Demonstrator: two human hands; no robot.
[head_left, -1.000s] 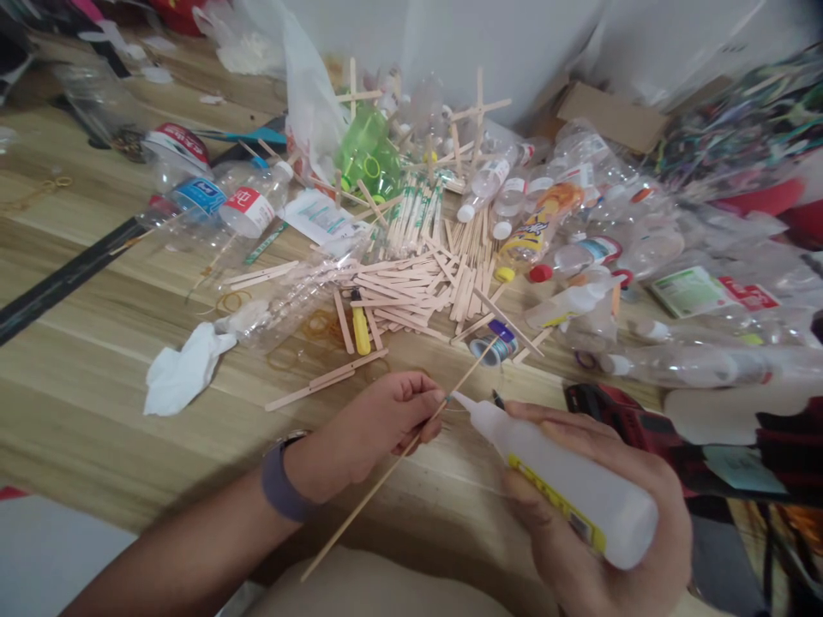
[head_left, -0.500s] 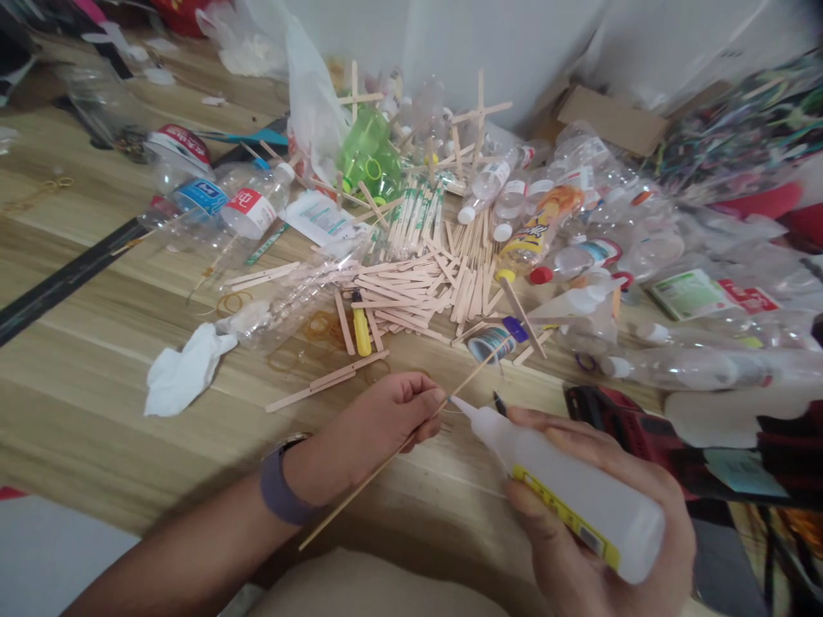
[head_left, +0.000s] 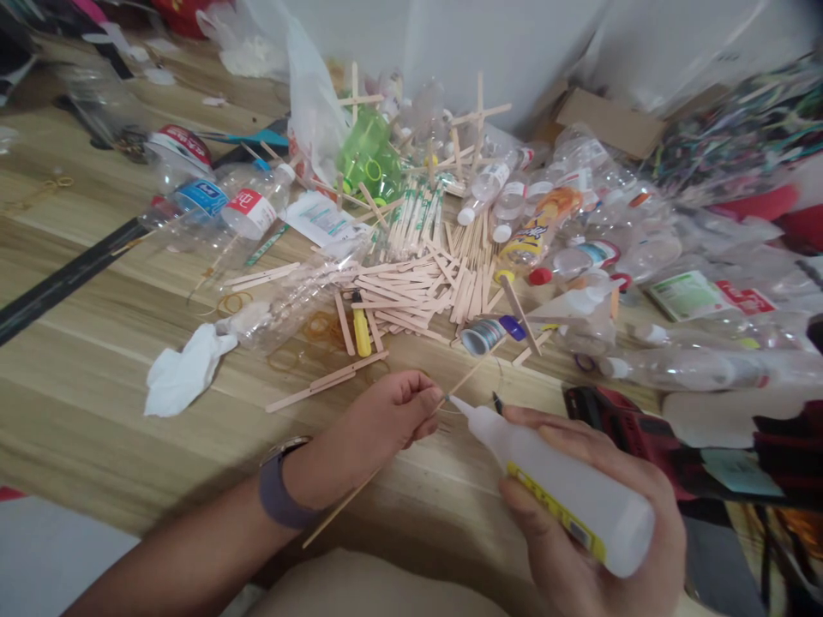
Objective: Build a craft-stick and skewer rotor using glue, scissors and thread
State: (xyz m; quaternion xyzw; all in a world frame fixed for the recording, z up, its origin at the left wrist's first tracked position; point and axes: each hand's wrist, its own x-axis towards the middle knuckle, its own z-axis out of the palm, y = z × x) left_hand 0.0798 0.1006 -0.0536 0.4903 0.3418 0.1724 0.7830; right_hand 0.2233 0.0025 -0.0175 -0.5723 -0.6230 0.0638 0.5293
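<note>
Pinching thin skewer point(head_left: 360, 497) in left hand point(head_left: 379, 424), right hand point(head_left: 597, 523) clamped on glue bottle point(head_left: 553, 484) near bench point(head_left: 96, 386) front edge; advisable: nozzle touching skewer, gentle squeeze.

Thin skewer point(head_left: 386, 470) slanted; white glue bottle point(head_left: 559, 484) nozzle touching.

the thin stick point(head_left: 386, 467) has slid back through the left hand point(head_left: 379, 424); the small tape roll point(head_left: 483, 335) has rolled slightly toward the desk's far edge.
</note>
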